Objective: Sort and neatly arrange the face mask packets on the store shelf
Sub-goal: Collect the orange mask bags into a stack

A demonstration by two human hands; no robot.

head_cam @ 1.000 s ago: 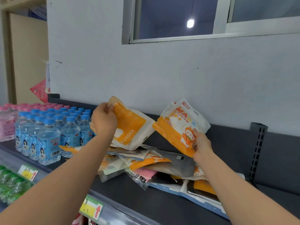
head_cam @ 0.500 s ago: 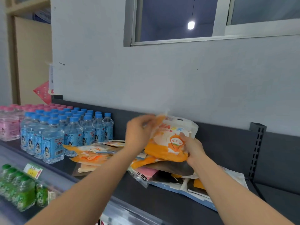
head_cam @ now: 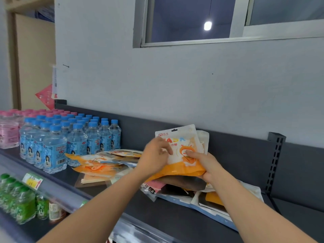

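Both hands are close together and hold one little bunch. The left hand (head_cam: 156, 158) pinches the left edge of the held packets (head_cam: 182, 146), with its fingers on the front. The right hand (head_cam: 206, 165) grips the bottom right corner, with its thumb on the front. The bunch stands up. Its long side runs from 6 to 12 o'clock, with the white top up and the orange strip down. A back packet (head_cam: 204, 139) peeks out behind it at 2 o'clock.

The orange pile (head_cam: 105, 162) lies flat on the shelf (head_cam: 175, 223), at 9 o'clock from the hands and near them. Its packets have the same orange and white colours, so I think the bunch belongs there. The left hand is nearer to it. To go there, the bunch has to tip down flat and slide over to 9 o'clock.

The mixed pile (head_cam: 184, 188) sits right under the hands at 6 o'clock. It is a mess of pink, dark, blue and white packets. I cannot tell if the bunch touches it.

The blue-capped bottles (head_cam: 75, 141) stand at 10 o'clock, just beside the far end of the orange pile. A big swing could bump them. The pink bottles (head_cam: 8, 132) stand further out at 9 o'clock. The green bottles (head_cam: 19, 204) are one shelf down at 8 o'clock. The grey post (head_cam: 275, 163) is at 3 o'clock, well apart.
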